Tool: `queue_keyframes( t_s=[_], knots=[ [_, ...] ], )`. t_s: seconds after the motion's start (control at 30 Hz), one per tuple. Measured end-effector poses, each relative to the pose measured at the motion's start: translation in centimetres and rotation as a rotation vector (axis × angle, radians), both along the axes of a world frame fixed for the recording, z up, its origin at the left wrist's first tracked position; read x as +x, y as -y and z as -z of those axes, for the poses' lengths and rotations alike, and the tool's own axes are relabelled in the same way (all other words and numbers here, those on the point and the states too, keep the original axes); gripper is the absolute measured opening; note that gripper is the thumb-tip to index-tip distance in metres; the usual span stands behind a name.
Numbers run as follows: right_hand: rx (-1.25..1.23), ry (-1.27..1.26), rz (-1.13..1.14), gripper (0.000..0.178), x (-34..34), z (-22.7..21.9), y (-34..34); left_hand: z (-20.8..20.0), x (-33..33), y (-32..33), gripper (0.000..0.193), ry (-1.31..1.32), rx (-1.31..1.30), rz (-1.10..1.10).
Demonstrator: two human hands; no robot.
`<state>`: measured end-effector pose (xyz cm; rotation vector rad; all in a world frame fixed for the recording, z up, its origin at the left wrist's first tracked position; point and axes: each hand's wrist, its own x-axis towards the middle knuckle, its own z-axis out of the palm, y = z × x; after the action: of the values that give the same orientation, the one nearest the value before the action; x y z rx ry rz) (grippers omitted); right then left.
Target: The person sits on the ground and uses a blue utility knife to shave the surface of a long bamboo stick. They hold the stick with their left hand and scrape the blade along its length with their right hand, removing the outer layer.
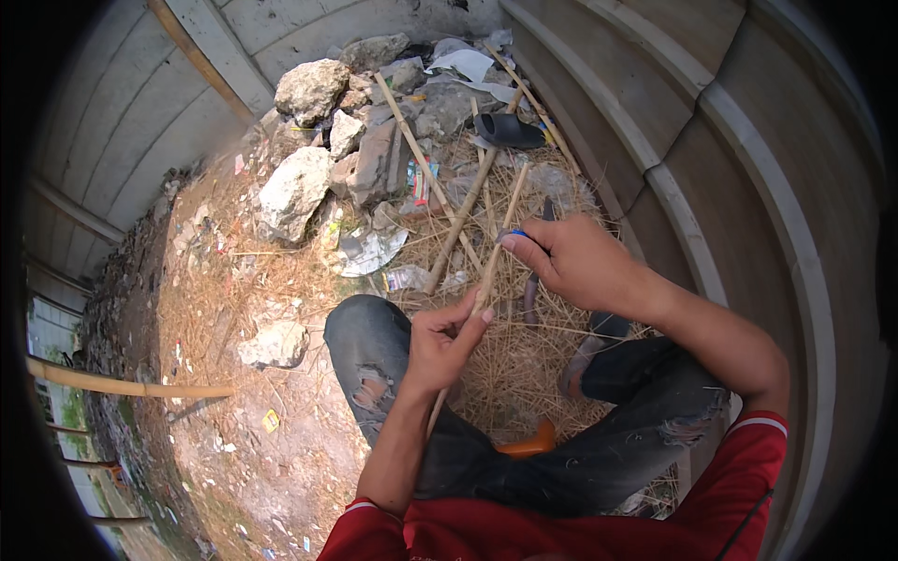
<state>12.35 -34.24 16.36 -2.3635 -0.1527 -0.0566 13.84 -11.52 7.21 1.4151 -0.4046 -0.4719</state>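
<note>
A thin bamboo stick [496,252] slants up from between my legs, its far end pointing away from me. My left hand [444,341] is closed round it, thumb and fingers pinching it near the middle. Higher up, my right hand [575,262] is closed on a small blue tool [513,234] pressed against the stick. Most of that tool is hidden in the fingers, so its kind does not show. Under my right wrist a brown-handled tool [530,299] lies on the straw, partly covered by the hand. An orange handle-like piece [528,441] rests between my thighs.
Ahead lie several bamboo poles [458,229], a black slipper [510,131] and pale rocks [297,192]. Corrugated sheeting [748,206] rises close at my right. A bamboo pole [131,383] juts in from the left. Straw and litter cover the ground.
</note>
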Motion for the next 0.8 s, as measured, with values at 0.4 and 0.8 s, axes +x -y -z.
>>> queue_keyframes(
  t_s=[0.4,0.8],
  knots=[
    [0.227,-0.31,-0.097,0.052,1.0,0.7,0.9,0.3,0.0,0.0,0.041,0.001,-0.024,0.005],
    [0.175,-0.23,-0.124,0.055,0.5,0.8,0.9,0.2,0.0,0.1,0.041,0.001,-0.011,0.034]
  ],
)
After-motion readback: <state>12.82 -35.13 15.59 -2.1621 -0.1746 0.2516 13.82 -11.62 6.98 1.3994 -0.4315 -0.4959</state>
